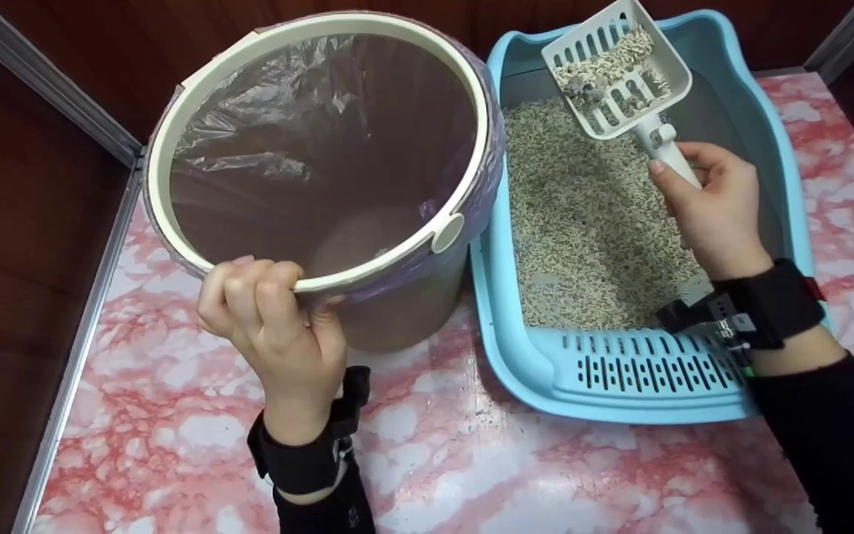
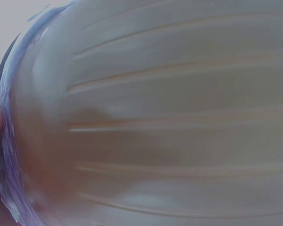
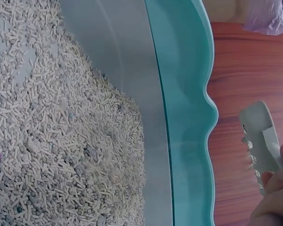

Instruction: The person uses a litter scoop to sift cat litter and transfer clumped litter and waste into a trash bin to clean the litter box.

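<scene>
My right hand [image 1: 720, 204] grips the handle of a white slotted litter scoop [image 1: 605, 122], raised over the far part of a blue litter box [image 1: 783, 170]. Clumped litter [image 1: 612, 63] lies in the scoop. Pellet litter [image 1: 597, 222] covers much of the box floor. In the right wrist view the scoop [image 3: 257, 122] shows side-on, past the box's wavy rim. At the left, my left hand [image 1: 271, 326] holds the near rim of a round trash bin [image 1: 390, 274], fingers over the edge and thumb outside. A thin purple bag [image 2: 14, 155] lines the bin and folds over its rim.
The bin stands close against the box's left side. Both stand on a red and white marbled surface [image 1: 427, 460]. Dark reddish wood panels [image 1: 34, 148] rise behind and at the left, with metal trim [image 1: 78, 341]. A slotted step [image 1: 649, 363] forms the box's near end.
</scene>
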